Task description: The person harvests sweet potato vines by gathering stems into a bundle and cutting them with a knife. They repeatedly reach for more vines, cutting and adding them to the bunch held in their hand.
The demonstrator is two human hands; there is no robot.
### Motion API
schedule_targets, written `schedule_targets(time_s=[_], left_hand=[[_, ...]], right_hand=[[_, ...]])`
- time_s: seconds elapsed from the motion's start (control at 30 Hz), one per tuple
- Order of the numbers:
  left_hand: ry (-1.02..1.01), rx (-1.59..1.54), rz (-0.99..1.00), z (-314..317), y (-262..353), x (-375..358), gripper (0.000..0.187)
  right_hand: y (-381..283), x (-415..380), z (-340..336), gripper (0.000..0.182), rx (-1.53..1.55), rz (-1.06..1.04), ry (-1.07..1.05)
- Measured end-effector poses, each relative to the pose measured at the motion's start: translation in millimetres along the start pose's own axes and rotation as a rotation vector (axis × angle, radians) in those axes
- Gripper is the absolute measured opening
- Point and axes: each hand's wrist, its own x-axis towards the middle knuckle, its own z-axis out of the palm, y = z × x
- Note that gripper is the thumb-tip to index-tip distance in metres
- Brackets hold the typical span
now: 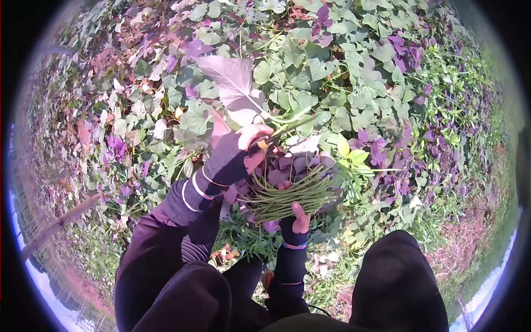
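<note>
My left hand point(254, 145) is closed around the stalk of a large heart-shaped leaf point(229, 83), whose pale purple underside faces up. A small orange piece point(262, 144) shows at its fingers, beside a dark narrow shape; I cannot make out what it is. Just below, my right hand point(300, 218) grips a thick bunch of long green leaf stalks point(290, 199). Its thumb presses the near side of the bunch, and a fingertip shows among the stalks. Purplish leaves point(279, 172) lie at the bunch's far side. Both wrists wear dark sleeves with thin bands.
Dense green and purple vines point(332, 72) cover the ground ahead and on both sides. My dark-clothed knees point(398, 276) rise at the bottom. A wooden pole point(61, 224) slants in from the left. Dry grass point(462, 243) lies at the right.
</note>
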Motion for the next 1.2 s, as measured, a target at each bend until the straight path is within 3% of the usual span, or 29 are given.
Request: schedule_targets(time_s=[0.03, 0.07, 0.13, 0.2, 0.27, 0.33, 0.37, 0.4, 0.47, 0.53, 0.6, 0.63, 0.67, 0.7, 0.73, 0.77, 0.83, 0.87, 0.93, 1.0, 1.07, 1.1, 1.13, 1.17, 1.2], left_hand=[[-0.378, -0.115, -0.321, -5, 10, -10, 0.033], [-0.385, -0.241, -0.134, -1, 9, -17, 0.031], [-0.531, -0.105, 0.066, -11, 8, -15, 0.027], [-0.678, -0.209, 0.134, -34, 1, 6, 0.023], [-0.777, -0.130, 0.186, -42, -10, 18, 0.020], [-1.104, -0.454, -0.232, -34, -36, 21, 0.020], [-1.317, -0.585, -0.563, -38, -38, 41, 0.017], [-1.279, -0.667, -0.813, -42, -37, 53, 0.014], [-0.962, -0.743, -0.367, -9, -84, 45, 0.013], [-0.455, -0.515, -0.285, 11, -124, 62, 0.016], [0.235, -0.858, -0.664, 21, -163, 97, 0.017], [0.372, -0.770, -0.659, 30, -213, 115, 0.017], [0.410, -0.648, -0.579, 29, -247, 132, 0.021], [0.278, -0.578, -0.662, 24, -272, 148, 0.029], [0.183, -0.179, -0.539, 27, -303, 163, 0.038], [0.044, -0.022, -0.531, 36, -330, 177, 0.041], [-0.210, 0.265, -0.543, 41, -334, 188, 0.045], [-0.326, 0.394, -0.568, 41, -322, 194, 0.046], [-0.271, -0.114, -0.484, 54, -326, 177, 0.045], [-0.088, -0.034, -0.189, 53, -266, 155, 0.034], [0.081, -0.117, -0.113, 51, -212, 109, 0.027], [0.138, 0.247, 0.264, 44, -186, 85, 0.027], [0.029, 0.072, -0.032, 39, -154, 58, 0.027], [0.017, 0.271, 0.157, 32, -132, 29, 0.026], [-0.023, 0.135, 0.093, 26, -115, 3, 0.027]], right_hand=[[-5, 1, 7, 0.045, -0.025, 0.089, -0.044], [-7, 3, 11, 0.045, -0.052, 0.179, -0.086], [-2, 7, 15, 0.048, -0.173, 0.173, -0.081], [1, 11, 17, 0.051, -0.052, 0.342, -0.320], [14, 3, 30, 0.057, -0.079, 0.388, -0.305], [41, 4, 33, 0.059, 0.233, 0.407, -0.287], [45, 10, 49, 0.059, 0.236, 0.406, -0.284], [46, 19, 66, 0.058, 0.336, 0.376, -0.277], [48, 31, 70, 0.057, 0.429, 0.343, -0.263], [52, 39, 53, 0.052, 0.360, 0.264, -0.237], [45, 40, 36, 0.049, 0.250, 0.187, -0.201], [42, 39, 27, 0.049, 0.203, 0.174, -0.166], [38, 38, 19, 0.049, 0.155, 0.162, -0.131], [35, 38, 13, 0.046, 0.156, 0.148, -0.121], [32, 36, 9, 0.046, 0.148, 0.143, -0.110], [30, 34, 5, 0.043, 0.050, 0.156, -0.041], [32, 28, 2, 0.033, -0.064, 0.223, 0.147], [36, 28, -1, 0.033, -0.063, 0.241, 0.140], [44, 29, -6, 0.032, -0.085, 0.320, 0.229], [50, 37, -5, 0.029, -0.183, 0.335, 0.247], [63, 48, -14, 0.025, -0.172, 0.381, 0.246], [63, 56, -8, 0.023, -0.265, 0.394, 0.190], [68, 67, -7, 0.023, -0.172, 0.417, 0.149], [73, 78, 0, 0.021, -0.125, 0.453, 0.192], [78, 83, 5, 0.020, -0.077, 0.487, 0.235]])
